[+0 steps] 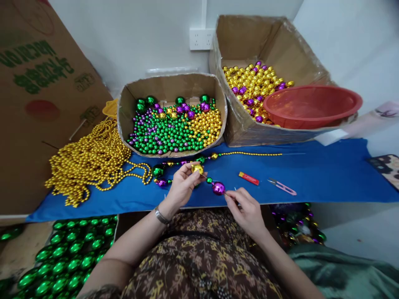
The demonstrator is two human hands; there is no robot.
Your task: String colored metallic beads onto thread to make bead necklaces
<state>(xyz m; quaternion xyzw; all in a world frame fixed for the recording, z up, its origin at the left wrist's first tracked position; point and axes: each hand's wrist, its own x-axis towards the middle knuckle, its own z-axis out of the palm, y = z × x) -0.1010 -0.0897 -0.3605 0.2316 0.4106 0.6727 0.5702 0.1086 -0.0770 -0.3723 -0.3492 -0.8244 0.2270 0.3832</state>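
Over the table's front edge, my left hand (183,182) pinches a large shiny gold bead (197,169). A small green bead (209,180) and a big purple bead (218,188) sit to its right on the same thin strand. My right hand (246,207) is closed at the purple bead's right side, thumb and finger pinching the thin strand or needle there; which one I cannot tell. Behind my hands lies the strung part, with a large green bead (158,170), a purple bead (161,182) and a run of tiny gold beads (249,153) stretching right.
A low cardboard box (121,99) holds mixed beads. A taller box (229,120) holds gold and purple beads and a red basin (311,120). Gold bead chains (90,162) are heaped left. A lighter (248,178), pink thread snips (282,187) and a phone (386,168) lie right.
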